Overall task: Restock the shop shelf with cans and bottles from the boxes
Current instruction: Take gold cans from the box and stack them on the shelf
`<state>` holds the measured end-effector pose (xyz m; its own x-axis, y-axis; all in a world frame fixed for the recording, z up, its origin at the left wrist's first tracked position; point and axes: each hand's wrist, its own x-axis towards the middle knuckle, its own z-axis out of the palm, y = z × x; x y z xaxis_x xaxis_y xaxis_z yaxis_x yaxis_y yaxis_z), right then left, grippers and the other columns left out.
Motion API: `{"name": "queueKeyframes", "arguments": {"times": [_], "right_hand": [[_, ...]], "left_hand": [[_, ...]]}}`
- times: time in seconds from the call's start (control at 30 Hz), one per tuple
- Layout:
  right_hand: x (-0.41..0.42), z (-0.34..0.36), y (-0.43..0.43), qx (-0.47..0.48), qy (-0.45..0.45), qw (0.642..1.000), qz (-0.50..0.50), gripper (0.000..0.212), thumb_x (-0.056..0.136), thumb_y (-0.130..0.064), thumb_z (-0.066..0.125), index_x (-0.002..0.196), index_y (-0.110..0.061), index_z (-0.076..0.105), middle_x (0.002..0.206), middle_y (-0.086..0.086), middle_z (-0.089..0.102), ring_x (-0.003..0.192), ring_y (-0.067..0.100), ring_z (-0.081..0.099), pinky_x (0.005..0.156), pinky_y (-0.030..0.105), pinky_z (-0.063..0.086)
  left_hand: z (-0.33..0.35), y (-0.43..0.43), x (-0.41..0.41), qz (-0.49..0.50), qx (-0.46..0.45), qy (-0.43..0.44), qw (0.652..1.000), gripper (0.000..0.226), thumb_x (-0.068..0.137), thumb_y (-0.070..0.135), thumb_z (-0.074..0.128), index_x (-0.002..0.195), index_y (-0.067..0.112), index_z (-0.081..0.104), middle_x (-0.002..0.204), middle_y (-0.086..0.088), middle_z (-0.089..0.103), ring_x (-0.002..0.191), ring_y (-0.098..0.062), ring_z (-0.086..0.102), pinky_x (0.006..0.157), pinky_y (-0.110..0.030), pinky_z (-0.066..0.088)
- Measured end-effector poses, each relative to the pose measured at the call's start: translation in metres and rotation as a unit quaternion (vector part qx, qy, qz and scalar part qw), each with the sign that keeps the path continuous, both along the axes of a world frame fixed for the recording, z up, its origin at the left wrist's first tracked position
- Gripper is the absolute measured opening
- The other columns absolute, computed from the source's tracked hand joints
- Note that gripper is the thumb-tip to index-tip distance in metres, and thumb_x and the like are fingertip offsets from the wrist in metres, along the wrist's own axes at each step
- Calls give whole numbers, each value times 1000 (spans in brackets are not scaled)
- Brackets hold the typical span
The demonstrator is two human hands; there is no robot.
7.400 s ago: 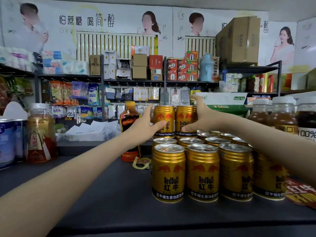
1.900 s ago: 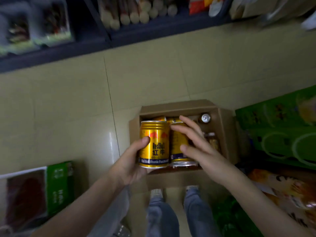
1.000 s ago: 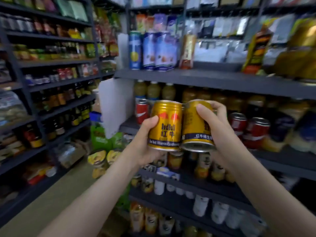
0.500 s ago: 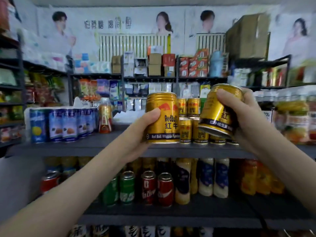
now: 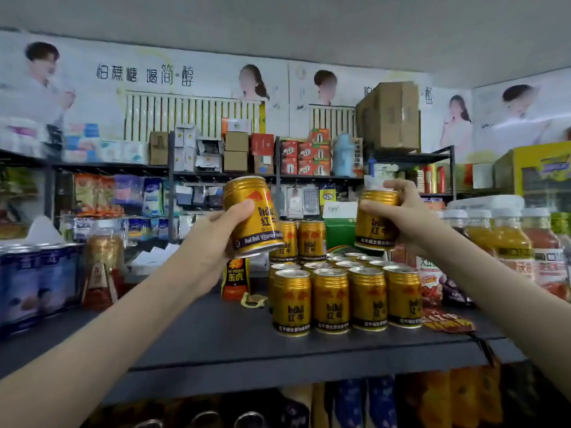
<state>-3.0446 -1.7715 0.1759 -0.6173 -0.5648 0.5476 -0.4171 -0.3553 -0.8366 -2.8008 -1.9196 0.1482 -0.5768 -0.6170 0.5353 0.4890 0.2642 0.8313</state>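
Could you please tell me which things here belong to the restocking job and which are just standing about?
Job: left hand gripping tilted gold can; right hand gripping second gold can; shelved gold cans; dark shelf.
Standing about: blue cans; cardboard box on far rack; wall posters.

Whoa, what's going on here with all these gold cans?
A person is stocking a shop shelf. Their left hand grips a tilted gold can in the air, and the right hand grips a second gold can above the block of gold cans already standing on the dark shelf. Neither can has been set down yet. Two stacked cans sit on the block's back row.
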Motion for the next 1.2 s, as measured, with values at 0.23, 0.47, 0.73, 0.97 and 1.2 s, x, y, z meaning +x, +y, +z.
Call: {"name": "queueKeyframes", "arguments": {"times": [0.23,0.47,0.73,0.97,1.2], "right_hand": [[-56,8,-49,76,40,996,-4,73,74,-11,79,126,-23,29,113,11,50,91,25,60,65,34,56],[-93,-2,-90,168,83,982,13,76,74,-1,78,124,-24,26,105,14,53,91,27,60,68,37,54],[-110,-4,-112,221,119,968,27,76,75,-8,78,126,-27,24,111,15,51,95,27,58,69,36,53],[-119,-6,-110,268,153,951,39,76,77,-22,77,133,-23,26,107,6,52,89,18,58,67,30,52],[-111,-4,-106,301,194,934,18,90,83,-34,69,148,-28,9,141,16,40,108,26,49,95,42,44]], "left_hand": [[-7,-12,-57,43,44,21,998,19,91,26,57,104,12,62,86,-1,73,77,-13,70,66,-29,51],[-13,-15,-76,78,59,58,993,27,91,27,56,111,10,59,97,-7,71,83,-15,71,67,-29,54],[-15,-22,-80,125,48,71,988,18,92,30,55,99,13,60,93,-7,71,81,-17,70,63,-25,55],[-21,-28,-91,121,13,31,992,32,86,34,59,106,9,63,96,-9,73,87,-23,71,75,-36,54],[-17,-25,-105,104,-14,-32,994,24,88,29,61,103,11,64,98,-9,72,93,-26,68,86,-43,54]]}}
